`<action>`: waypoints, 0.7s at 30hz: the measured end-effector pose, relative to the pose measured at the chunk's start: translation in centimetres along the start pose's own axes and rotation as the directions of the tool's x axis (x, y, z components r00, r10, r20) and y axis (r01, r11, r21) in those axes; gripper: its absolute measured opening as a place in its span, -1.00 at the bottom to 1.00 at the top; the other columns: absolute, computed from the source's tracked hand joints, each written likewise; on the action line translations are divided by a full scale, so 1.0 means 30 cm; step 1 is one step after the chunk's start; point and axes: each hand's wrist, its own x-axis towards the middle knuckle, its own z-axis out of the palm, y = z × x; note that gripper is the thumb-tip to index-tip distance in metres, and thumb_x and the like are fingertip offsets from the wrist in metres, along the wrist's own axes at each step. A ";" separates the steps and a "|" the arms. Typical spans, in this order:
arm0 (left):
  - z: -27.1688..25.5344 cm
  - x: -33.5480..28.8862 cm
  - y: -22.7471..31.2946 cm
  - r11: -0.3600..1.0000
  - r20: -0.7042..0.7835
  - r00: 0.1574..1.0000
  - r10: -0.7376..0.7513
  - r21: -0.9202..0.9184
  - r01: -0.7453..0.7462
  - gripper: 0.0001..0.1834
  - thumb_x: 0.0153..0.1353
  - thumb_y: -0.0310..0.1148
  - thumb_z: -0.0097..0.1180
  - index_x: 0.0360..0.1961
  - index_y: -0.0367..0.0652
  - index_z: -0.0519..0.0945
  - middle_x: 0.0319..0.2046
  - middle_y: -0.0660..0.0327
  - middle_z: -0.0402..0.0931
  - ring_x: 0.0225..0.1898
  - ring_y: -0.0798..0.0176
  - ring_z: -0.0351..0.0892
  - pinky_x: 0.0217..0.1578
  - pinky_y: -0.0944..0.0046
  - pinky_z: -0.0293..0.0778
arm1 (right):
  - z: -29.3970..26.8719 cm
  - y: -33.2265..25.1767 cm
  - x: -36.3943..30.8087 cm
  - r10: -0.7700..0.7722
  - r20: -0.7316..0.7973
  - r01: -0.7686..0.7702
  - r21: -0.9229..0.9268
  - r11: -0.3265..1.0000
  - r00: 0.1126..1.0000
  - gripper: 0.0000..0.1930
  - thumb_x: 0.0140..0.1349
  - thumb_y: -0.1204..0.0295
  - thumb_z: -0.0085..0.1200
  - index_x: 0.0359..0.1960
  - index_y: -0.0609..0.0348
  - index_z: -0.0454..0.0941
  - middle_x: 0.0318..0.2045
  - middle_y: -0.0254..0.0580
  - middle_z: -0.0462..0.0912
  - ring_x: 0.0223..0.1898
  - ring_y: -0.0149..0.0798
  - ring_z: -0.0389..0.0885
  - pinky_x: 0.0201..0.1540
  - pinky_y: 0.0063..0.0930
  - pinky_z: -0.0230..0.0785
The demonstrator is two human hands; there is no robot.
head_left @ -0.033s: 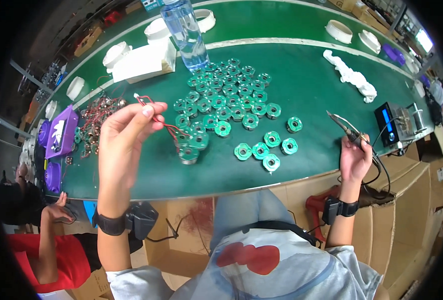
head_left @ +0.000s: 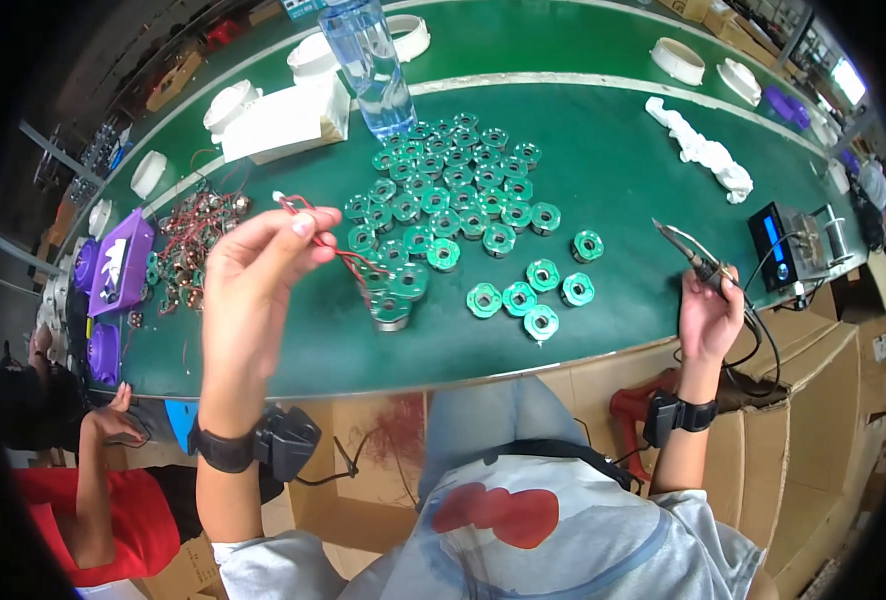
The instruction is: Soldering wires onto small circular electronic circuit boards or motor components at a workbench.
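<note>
Red wires (head_left: 348,262) with a small white connector at one end are pinched between the thumb and fingers of my left hand (head_left: 263,262). Their lower ends reach down to a few green-topped round parts (head_left: 393,312) at the near left of the group; whether they are attached I cannot tell. My right hand (head_left: 711,315) grips a soldering iron (head_left: 701,264), its tip pointing up and to the left over the green mat. Between my hands, many small ring-shaped parts with green circuit boards (head_left: 443,254) stand on the table, several apart from the main cluster.
A tangle of red wires and small parts (head_left: 198,235) lies left, beside a purple tray (head_left: 131,262). Behind stand a water bottle (head_left: 373,70) and a white box (head_left: 293,125). At right are a crumpled white cloth (head_left: 703,152) and the soldering station (head_left: 773,245). A person's hand (head_left: 118,418) rests at the left edge.
My left hand has shifted slightly to the right with the red wires. My right hand and the soldering iron look unmoved.
</note>
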 end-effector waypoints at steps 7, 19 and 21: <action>0.035 -0.068 -0.133 0.999 0.066 0.997 -0.039 -0.017 0.041 -0.93 0.07 -0.53 0.04 -0.50 -0.29 0.53 -0.39 0.14 0.50 -0.33 0.37 0.48 -0.33 0.41 0.46 | -0.007 -0.006 0.003 0.017 -0.009 -0.017 -0.045 0.999 1.000 -0.87 0.02 0.52 -0.16 -0.61 0.09 0.18 -0.63 -0.35 0.26 -0.52 -0.45 0.19 -0.28 -0.54 0.08; 0.009 -0.142 -0.171 0.983 0.018 0.990 0.136 0.118 -0.138 -0.95 0.02 -0.64 0.05 -0.55 -0.36 0.47 -0.39 0.15 0.44 -0.34 0.37 0.46 -0.43 0.51 0.33 | 0.148 0.068 -0.135 -0.106 0.156 0.165 -0.437 0.884 0.982 -0.87 -0.05 0.51 -0.06 -0.51 0.16 0.23 -0.58 -0.28 0.27 -0.42 -0.34 0.24 -0.25 -0.46 0.16; 0.007 -0.156 -0.187 0.986 0.016 0.987 0.161 0.027 -0.162 -0.95 0.01 -0.66 0.05 -0.54 -0.35 0.46 -0.39 0.14 0.44 -0.32 0.33 0.48 -0.43 0.51 0.34 | 0.227 0.112 -0.184 -0.114 0.161 0.180 -0.487 0.855 0.980 -0.87 -0.07 0.52 -0.05 -0.51 0.19 0.24 -0.60 -0.25 0.28 -0.50 -0.35 0.20 -0.33 -0.49 0.15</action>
